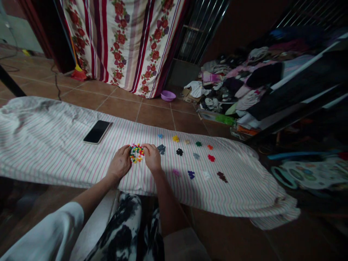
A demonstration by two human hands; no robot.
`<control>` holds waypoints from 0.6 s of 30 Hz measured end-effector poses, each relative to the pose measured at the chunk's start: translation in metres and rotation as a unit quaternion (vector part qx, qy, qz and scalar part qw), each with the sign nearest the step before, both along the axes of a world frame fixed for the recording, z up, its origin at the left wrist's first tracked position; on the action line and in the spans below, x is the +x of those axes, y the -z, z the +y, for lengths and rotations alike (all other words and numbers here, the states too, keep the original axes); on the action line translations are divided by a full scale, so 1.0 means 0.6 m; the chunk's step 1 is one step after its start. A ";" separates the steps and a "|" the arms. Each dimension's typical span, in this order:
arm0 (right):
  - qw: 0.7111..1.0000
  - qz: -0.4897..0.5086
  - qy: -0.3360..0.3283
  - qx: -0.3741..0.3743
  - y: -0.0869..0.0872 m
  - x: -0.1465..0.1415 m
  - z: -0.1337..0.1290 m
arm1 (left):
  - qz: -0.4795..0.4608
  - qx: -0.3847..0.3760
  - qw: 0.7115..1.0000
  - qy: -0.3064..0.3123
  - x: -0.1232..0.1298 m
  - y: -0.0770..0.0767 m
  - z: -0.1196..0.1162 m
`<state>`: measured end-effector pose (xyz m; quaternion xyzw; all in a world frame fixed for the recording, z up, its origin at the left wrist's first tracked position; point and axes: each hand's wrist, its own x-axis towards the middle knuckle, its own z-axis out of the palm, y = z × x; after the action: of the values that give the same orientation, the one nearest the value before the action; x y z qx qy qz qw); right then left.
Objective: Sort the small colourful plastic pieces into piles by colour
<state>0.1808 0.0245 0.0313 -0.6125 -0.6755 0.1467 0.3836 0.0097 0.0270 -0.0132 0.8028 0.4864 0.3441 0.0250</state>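
A ring of small multicoloured pieces [137, 153] lies on the striped cloth [233, 185]. My left hand [121, 163] rests at its left side, fingers curled and together at the ring's edge. At the right side is my right hand [152, 157], its fingers bent and pressed together by the upper right edge. Whether either hand pinches a piece is too small to make out. Right of my right hand, small piles sorted by colour lie in rows, among them dark grey [161, 149], yellow [175, 139], black [179, 152], red [211, 158] and brown [222, 177].
A phone [97, 132] lies on the cloth left of my hands. Beyond the cloth's far edge are a purple basin [168, 95], a floral curtain [122, 43] and a red broom [78, 74] on the tiled floor. Heaped clothes [233, 79] fill the back right.
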 end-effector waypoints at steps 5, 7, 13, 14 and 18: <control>0.997 0.071 0.020 0.009 -0.002 0.012 0.000 | 0.003 0.004 1.000 -0.003 0.000 -0.002 -0.001; 0.996 0.086 0.027 0.014 -0.002 0.018 -0.001 | 0.001 0.006 1.000 -0.007 0.001 -0.002 -0.001; 0.988 0.139 0.047 0.048 -0.001 0.046 -0.001 | 0.017 0.033 0.999 0.007 -0.002 0.004 0.002; 0.986 0.149 0.057 0.051 0.000 0.054 0.001 | 0.020 0.037 0.999 0.008 -0.003 0.005 0.003; 0.974 0.193 0.107 0.050 0.006 0.095 0.010 | 0.023 0.037 0.999 0.005 -0.004 0.008 0.004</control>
<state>0.2378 0.0304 0.0279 -0.6212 -0.5262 0.1863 0.5501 0.0070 0.0296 -0.0179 0.8134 0.4697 0.3429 -0.0145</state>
